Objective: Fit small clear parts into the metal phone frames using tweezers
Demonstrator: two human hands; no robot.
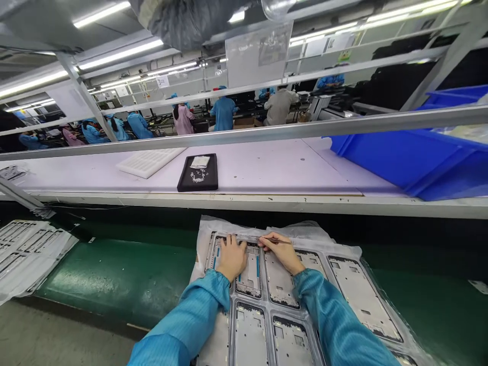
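Tool work at lower centre
Left hand (231, 258) lies open, flat on the phone frame (249, 274) in its tray (343, 284); right hand (280, 254) pinches a thin metal tool (284, 241) over the top edge. Firm palm pressure should steady the tip.

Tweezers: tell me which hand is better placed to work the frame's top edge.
Right, probably. The right hand pinches the tweezers, tip at that edge; the left hand lies flat on the phone frame, holding nothing.
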